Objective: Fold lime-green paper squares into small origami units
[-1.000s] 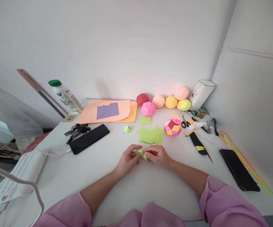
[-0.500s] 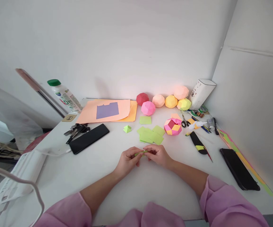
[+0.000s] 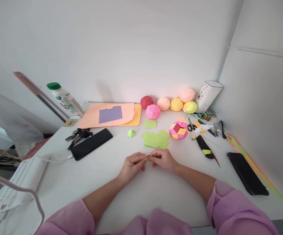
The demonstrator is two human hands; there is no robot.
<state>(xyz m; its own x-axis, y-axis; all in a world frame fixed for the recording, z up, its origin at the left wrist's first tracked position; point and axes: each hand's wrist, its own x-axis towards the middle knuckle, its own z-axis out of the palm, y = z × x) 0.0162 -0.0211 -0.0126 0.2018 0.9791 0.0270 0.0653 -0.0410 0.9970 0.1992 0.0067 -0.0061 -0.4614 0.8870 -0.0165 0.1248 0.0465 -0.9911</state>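
Note:
Both my left hand (image 3: 133,166) and my right hand (image 3: 164,160) pinch one small piece of green paper (image 3: 149,159) between thumbs and fingertips, low over the table. Most of that paper is hidden by the fingers. Just beyond my hands lies a loose pile of green paper pieces (image 3: 153,140), with a single green rectangle (image 3: 150,124) behind it. Left of the pile sits a small folded green paper shape (image 3: 131,133). To the right of the pile is a pink, yellow and red paper ball (image 3: 179,130) with an opening in its top.
Faceted paper balls (image 3: 152,112) line the wall. Peach sheets (image 3: 87,119) and a black phone (image 3: 92,144) are at left, near keys (image 3: 79,136) and a bottle (image 3: 66,101). Scissors (image 3: 191,125), a cutter (image 3: 205,147) and another dark phone (image 3: 247,174) lie at right.
My fingers have shifted slightly on the green paper, and less of it shows now. The whole view has moved a little; the things on the table stay where they were.

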